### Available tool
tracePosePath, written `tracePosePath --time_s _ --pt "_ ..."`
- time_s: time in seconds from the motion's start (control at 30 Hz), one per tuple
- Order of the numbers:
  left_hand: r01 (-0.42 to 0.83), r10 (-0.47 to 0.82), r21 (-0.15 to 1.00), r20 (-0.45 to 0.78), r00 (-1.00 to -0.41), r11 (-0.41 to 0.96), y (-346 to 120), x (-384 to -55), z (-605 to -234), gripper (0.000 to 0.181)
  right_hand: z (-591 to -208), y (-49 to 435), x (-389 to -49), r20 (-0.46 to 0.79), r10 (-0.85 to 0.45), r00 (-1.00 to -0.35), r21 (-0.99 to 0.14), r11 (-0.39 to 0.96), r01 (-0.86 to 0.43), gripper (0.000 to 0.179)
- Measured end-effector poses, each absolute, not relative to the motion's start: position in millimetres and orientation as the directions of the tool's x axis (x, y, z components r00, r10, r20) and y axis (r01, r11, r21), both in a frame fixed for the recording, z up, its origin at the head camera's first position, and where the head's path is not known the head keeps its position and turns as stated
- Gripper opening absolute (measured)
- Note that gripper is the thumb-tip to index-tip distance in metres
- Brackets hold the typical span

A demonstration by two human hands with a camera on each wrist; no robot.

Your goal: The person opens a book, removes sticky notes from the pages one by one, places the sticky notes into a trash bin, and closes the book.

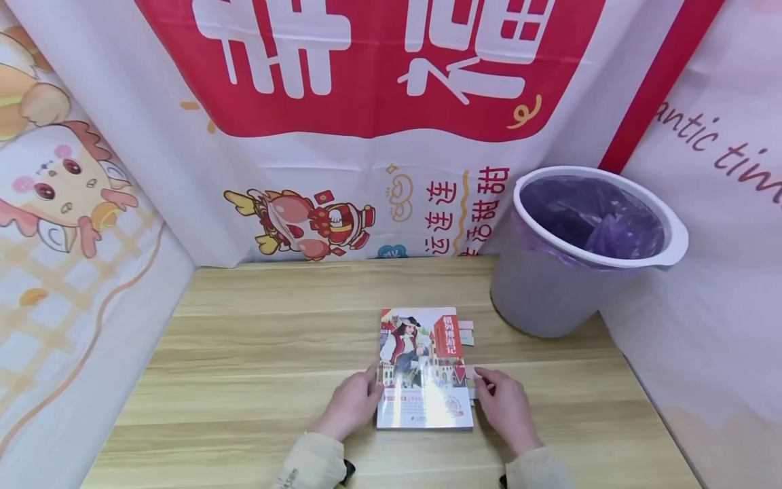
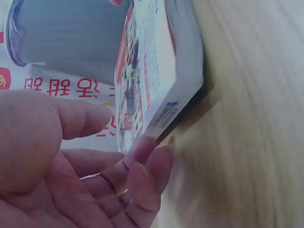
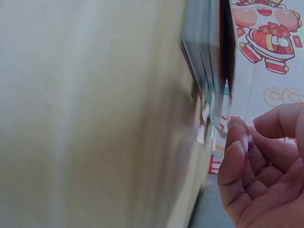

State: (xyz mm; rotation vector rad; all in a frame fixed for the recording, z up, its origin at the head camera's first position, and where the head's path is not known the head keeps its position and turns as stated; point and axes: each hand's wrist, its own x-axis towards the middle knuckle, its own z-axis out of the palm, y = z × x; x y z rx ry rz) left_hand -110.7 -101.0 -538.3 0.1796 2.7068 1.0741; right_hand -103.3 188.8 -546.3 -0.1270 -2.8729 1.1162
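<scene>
A paperback book (image 1: pixel 403 401) with an illustrated cover and red title block lies face up on the wooden table. Colored sticky tabs (image 1: pixel 467 337) stick out from its right edge. My left hand (image 1: pixel 354 402) is at the book's left side, fingers loosely bent; in the left wrist view its fingertips (image 2: pixel 145 147) come up against the spine side. Beside the lower right edge is my right hand (image 1: pixel 508 409), with its fingertips (image 3: pixel 236 124) close to the tabs (image 3: pixel 201 133). A gap shows between thumb and fingers there; whether they touch a tab is unclear.
A gray trash bin (image 1: pixel 537 299) with a white rim and purple liner stands at the table's back right. Printed cloth (image 1: pixel 318 163) hangs behind the wooden table (image 1: pixel 256 326), and patterned cloth covers both sides.
</scene>
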Motion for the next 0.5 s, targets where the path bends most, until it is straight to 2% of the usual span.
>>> tracePosePath --time_s 0.13,0.5 --pt "-0.009 0.184 0.706 -0.197 -0.963 0.708 -99 -107 -542 0.056 -552 184 -99 0.006 0.106 -0.994 -0.679 0.73 0.074 0.026" --pt "0.041 0.226 0.692 -0.179 -0.958 0.721 -98 -99 -554 0.06 -560 171 -89 -0.049 0.092 -0.995 -0.684 0.723 0.101 0.032"
